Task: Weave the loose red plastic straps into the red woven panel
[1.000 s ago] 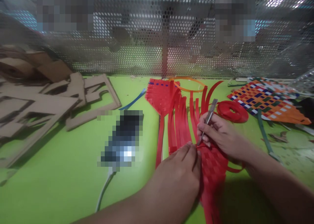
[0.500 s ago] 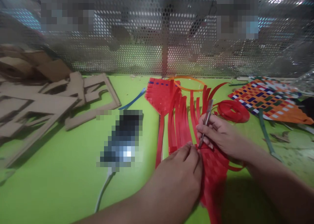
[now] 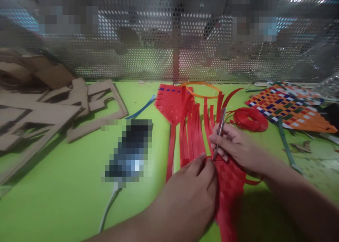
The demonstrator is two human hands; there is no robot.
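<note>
My left hand (image 3: 194, 189) lies over the left part of a red woven piece (image 3: 230, 182), its fingers bent together at the weave's upper edge; its thumb and fingertips are partly hidden. In my right hand (image 3: 230, 141) is a slim metal tool (image 3: 220, 129), held upright and slightly tilted, its lower tip touching the weave's edge beside my left fingertips. Long loose red strips (image 3: 194, 132) fan away from that edge toward the back.
A finished-looking red woven piece (image 3: 171, 106), an orange ring (image 3: 203, 90) and a red strip coil (image 3: 250, 119) lie behind. Cardboard frames (image 3: 97, 127) and a blurred phone (image 3: 129, 150) with a cable are left. A multicoloured weave (image 3: 288, 109) lies right, before a perforated metal screen (image 3: 148, 62).
The whole view has shifted slightly, with things appearing a little further left. Both hands keep nearly the same place on the red weave, and the tool's tip remains at its edge.
</note>
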